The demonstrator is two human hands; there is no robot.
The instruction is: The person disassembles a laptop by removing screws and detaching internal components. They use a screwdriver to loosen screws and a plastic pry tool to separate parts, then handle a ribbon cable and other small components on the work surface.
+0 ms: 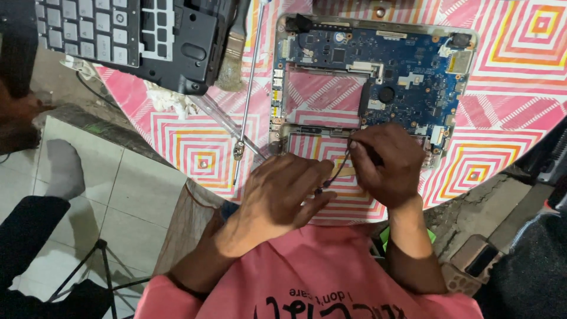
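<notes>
keyboard panel [118,35]: black with grey keys, upper left on the bench [520,100]; no label to be made out.
left hand [283,198]: fingers pinched on the thin dark wire [333,177].
wire: light, limp, likely fragile; best held near its end.
right hand [384,165]: narrow, pinching the wire's upper end at the near edge of the blue circuit board [407,65].

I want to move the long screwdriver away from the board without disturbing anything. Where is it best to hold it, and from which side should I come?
Take the long screwdriver at its clear handle end, the thick part nearest the person. Come from the left, over the bare patterned cloth; the laptop base lies close on the right. The thin shaft probably offers a poorer hold.
</notes>
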